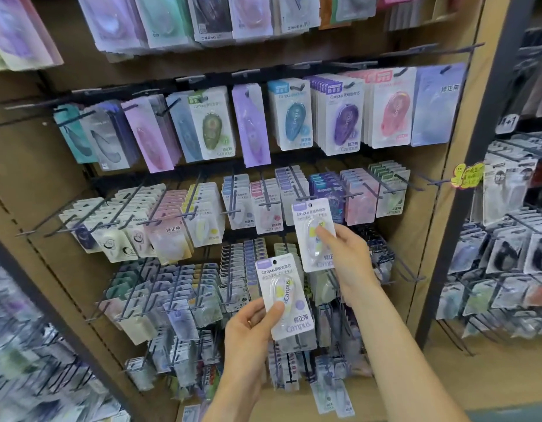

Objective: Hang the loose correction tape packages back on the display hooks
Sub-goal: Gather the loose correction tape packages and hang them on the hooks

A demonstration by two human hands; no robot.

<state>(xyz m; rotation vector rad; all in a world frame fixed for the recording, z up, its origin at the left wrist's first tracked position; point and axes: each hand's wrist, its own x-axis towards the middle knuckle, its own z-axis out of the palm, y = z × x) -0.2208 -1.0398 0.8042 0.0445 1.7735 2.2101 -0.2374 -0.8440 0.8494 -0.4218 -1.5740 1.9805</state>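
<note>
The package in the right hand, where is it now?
In the head view, right of centre: the right hand pinches the raised package against the third hook row, above the left hand's package.

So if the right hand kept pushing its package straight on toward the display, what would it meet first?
Probably the hook tip just above the package held by the right hand; the card's hole sits close below it. Depth is unclear, so the hanging packs behind could come first.

Brown display board (26,166) w/ rows of dark wire hooks (231,205). Carded correction tape packs (345,117) hang on most hooks, several deep; a few hooks at right bare.
</note>
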